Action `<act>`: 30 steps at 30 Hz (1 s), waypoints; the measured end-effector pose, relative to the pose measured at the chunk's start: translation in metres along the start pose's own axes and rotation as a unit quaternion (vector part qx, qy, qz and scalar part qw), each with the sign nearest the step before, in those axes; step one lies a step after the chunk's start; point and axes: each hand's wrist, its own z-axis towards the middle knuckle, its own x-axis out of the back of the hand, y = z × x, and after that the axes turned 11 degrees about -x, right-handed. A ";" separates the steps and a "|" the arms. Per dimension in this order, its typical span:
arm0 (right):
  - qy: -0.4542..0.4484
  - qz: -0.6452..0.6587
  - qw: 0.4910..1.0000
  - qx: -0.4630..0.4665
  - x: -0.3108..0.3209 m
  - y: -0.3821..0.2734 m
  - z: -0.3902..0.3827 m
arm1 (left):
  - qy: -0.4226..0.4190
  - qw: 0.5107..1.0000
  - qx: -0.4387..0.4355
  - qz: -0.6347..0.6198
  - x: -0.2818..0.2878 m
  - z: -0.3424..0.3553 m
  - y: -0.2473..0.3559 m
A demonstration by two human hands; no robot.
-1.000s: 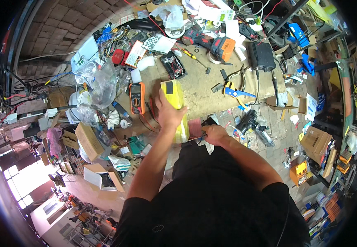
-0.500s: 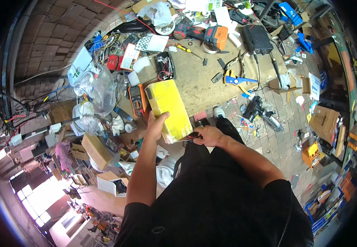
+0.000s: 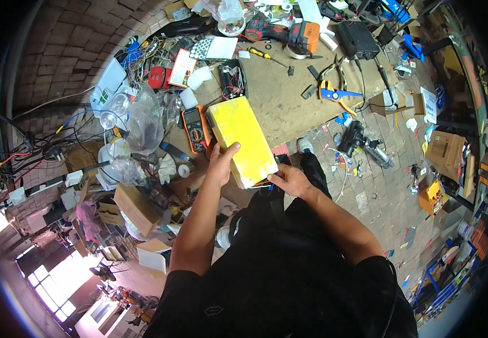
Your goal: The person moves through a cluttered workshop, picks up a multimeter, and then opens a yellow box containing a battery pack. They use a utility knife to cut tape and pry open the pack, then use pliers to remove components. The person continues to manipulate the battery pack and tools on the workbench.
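Note:
A yellow, block-shaped battery pack (image 3: 243, 138) lies slantwise over the near edge of the workbench, with thin red and dark wires at its near end. My left hand (image 3: 219, 164) grips its left side, thumb on the top face and the fingers mostly hidden below. At the near right corner, my right hand (image 3: 290, 180) holds the pack between thumb and curled fingers, close to the wires. Just left of the pack is an orange multimeter (image 3: 196, 129). Beyond its far end sits a black open case with wires (image 3: 232, 79).
On the bench (image 3: 280, 104) lie a yellow screwdriver (image 3: 266, 56), blue-and-yellow wire strippers (image 3: 337, 94), pliers (image 3: 334, 71), a cordless drill (image 3: 289, 35) and a black power unit (image 3: 358, 40). A handheld vacuum (image 3: 365, 145) rests on the littered floor. Plastic bags and cables crowd the left.
My right hand has shifted from the wires at the near end up to the pack's corner. The left hand keeps its hold. The whole view has shifted slightly.

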 end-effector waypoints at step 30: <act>0.138 -0.087 0.986 -0.027 0.008 -0.006 -0.011 | -0.033 0.998 -0.046 0.006 0.001 -0.027 -0.037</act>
